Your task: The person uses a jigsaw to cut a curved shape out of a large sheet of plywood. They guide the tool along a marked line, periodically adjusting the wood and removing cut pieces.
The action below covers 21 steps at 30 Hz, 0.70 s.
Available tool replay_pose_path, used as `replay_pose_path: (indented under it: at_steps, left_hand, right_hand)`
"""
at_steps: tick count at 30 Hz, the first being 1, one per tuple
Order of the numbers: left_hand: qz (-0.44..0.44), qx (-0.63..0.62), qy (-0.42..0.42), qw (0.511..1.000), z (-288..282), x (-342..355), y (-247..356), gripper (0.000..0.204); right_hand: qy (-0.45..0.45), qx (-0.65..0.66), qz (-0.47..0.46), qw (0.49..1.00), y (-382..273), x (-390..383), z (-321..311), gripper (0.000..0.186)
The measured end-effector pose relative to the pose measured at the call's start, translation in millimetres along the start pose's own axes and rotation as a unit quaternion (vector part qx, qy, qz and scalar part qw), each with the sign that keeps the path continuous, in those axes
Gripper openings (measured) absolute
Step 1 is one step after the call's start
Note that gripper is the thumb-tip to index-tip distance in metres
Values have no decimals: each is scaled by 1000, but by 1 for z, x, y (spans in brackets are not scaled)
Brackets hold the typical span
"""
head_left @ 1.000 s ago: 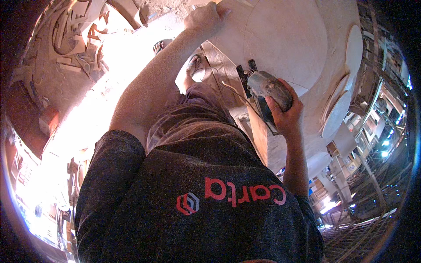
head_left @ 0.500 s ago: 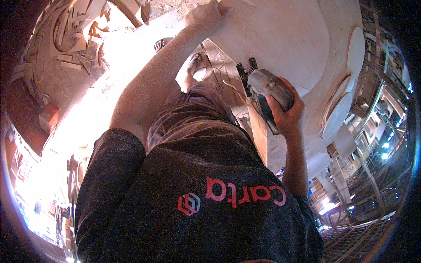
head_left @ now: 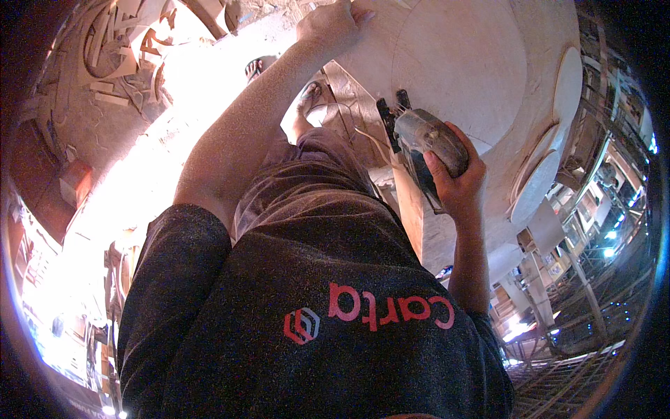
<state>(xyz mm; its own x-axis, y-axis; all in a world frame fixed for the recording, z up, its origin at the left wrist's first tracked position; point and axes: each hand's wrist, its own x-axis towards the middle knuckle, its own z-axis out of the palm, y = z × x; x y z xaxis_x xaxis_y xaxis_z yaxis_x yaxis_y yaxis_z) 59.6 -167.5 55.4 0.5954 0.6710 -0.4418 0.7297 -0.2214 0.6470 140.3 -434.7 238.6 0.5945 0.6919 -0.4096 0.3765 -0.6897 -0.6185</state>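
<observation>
My right hand [head_left: 457,171] is closed round a dusty grey handheld power saw [head_left: 426,133] with a black base plate, at the edge of a pale wooden board [head_left: 453,63]. A large circle is drawn on the board, with the saw near its lower left. My left hand [head_left: 331,24] rests at the board's upper left, fingers curled onto it at the top of the view. A cord or thin strip [head_left: 373,140] trails beside the saw; its ends are hard to make out.
Several pale discs [head_left: 534,178] lie along the right side. Curved offcuts [head_left: 118,63] are scattered at upper left, beside a bright sunlit strip of floor. My sandalled feet [head_left: 310,94] show below the board's left edge. Timber and clutter [head_left: 600,195] fill the far right.
The saw and my right hand have shifted slightly upward in the view, along the board. My left hand has barely moved.
</observation>
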Motion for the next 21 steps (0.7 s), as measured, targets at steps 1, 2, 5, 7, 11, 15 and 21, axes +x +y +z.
replay_pose_path:
  at_steps: [1,2,5,7,11,15,21]
  left_hand:
    - [0,-2,-1,1000,0,0,0,54]
    - [1,-3,2,1000,1,1,-1,54]
    - [1,-4,3,1000,1,1,-1,55]
    - [0,-3,-3,1000,0,0,0,55]
    - [4,-15,-3,1000,1,0,-2,54]
    - [-2,-10,-16,1000,-2,-2,5,53]
    - [5,27,24,999,16,5,-2,52]
  right_hand:
    - [1,-1,-4,1000,1,0,0,55]
    - [1,-1,-8,1000,3,0,1,55]
    - [2,1,-6,1000,2,1,1,56]
    - [2,6,1,1000,-1,1,1,56]
    - [3,14,4,1000,-5,2,3,56]
    - [16,22,11,1000,-6,-1,5,55]
    - [20,31,35,999,-11,-1,6,54]
